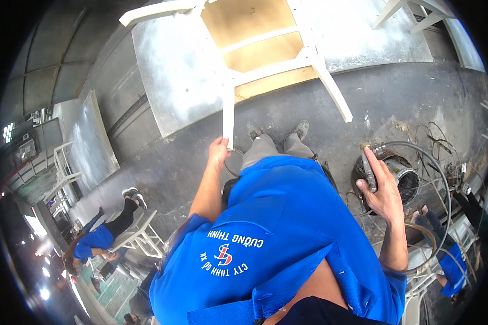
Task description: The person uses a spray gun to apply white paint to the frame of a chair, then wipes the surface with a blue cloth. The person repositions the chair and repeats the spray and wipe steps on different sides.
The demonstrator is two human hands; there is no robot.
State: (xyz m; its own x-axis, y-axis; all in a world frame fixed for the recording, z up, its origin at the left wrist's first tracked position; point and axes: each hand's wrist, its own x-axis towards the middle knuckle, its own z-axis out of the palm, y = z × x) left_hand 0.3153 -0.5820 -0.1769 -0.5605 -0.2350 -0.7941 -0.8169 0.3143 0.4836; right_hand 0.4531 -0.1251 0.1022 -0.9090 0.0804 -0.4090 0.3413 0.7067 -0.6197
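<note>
Where left grip (219, 152) holds, chair leg (229, 115) points bodyward.

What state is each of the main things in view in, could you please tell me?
White chair: tipped, legs toward the person
Left hand: closed on a chair leg
Spray gun: in right hand, spraying unclear
Hose: curved, appears attached
Blue shirt: collar open
</note>
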